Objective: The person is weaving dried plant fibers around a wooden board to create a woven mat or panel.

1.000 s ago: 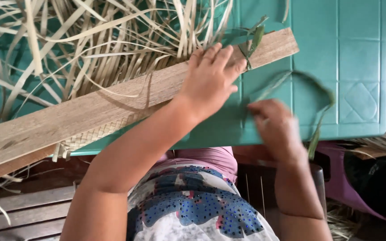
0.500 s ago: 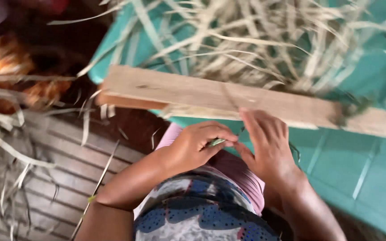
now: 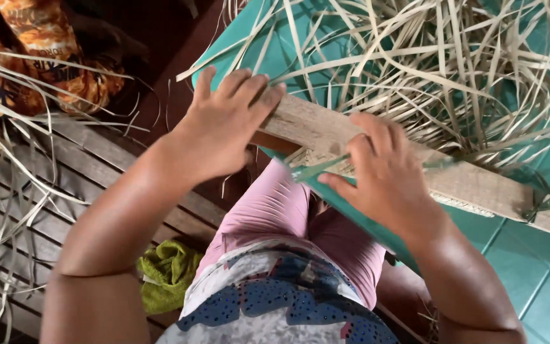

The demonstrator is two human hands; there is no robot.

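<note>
Teal table (image 3: 529,267) | left hand (image 3: 224,127) flat on pale plank (image 3: 479,185) | right hand (image 3: 383,178) pinches green strip (image 3: 316,171)

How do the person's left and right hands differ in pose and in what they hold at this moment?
The left hand lies flat, fingers spread, on the near end of the wooden plank, holding nothing; the right hand is curled and pinches a green leaf strip.
The left hand sits at the plank's end over the teal table's edge; the right hand sits further along it, by the dry strips.
Both rest on the plank.
</note>
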